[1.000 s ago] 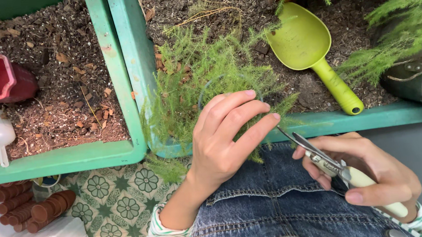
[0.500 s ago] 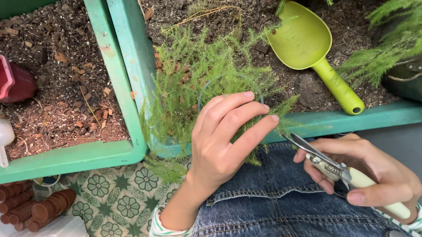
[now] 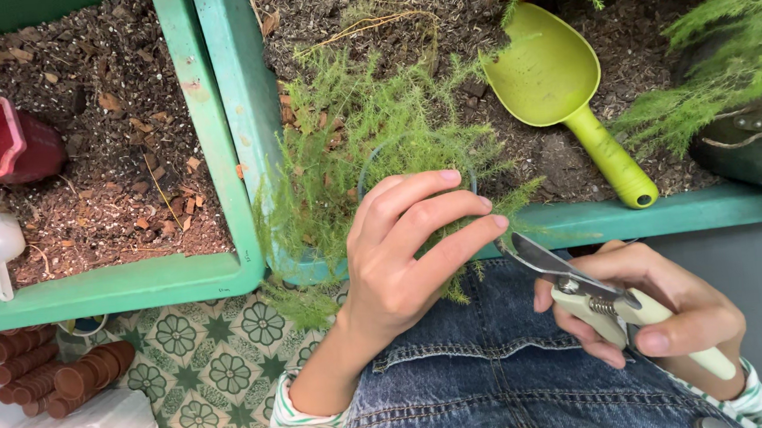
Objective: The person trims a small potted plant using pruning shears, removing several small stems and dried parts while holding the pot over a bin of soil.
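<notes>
Denim, faded and stitched, covers the lap nearest the camera, with striped green-and-white cuffs at both wrists. Above it, the right hand (image 3: 651,311) curls its fingers pressed together around the cream handles of the pruning shears (image 3: 601,292), thumb lying along the top; a small coiled spring shows between the handles, and the grey metal blades point toward the left fingertips, almost meeting them. The left hand (image 3: 406,257) is raised with wrist bent, its fingers (image 3: 434,212) lying side by side, extended and slightly curved, over the feathery green plant (image 3: 367,143), whose fine needle-like fronds spill past the fingertips over the planter's edge. Beyond the fingers lies the teal planter box (image 3: 239,108), filled with dark crumbly soil. Further right, a smooth lime-green plastic trowel (image 3: 560,85) lies on the soil.
</notes>
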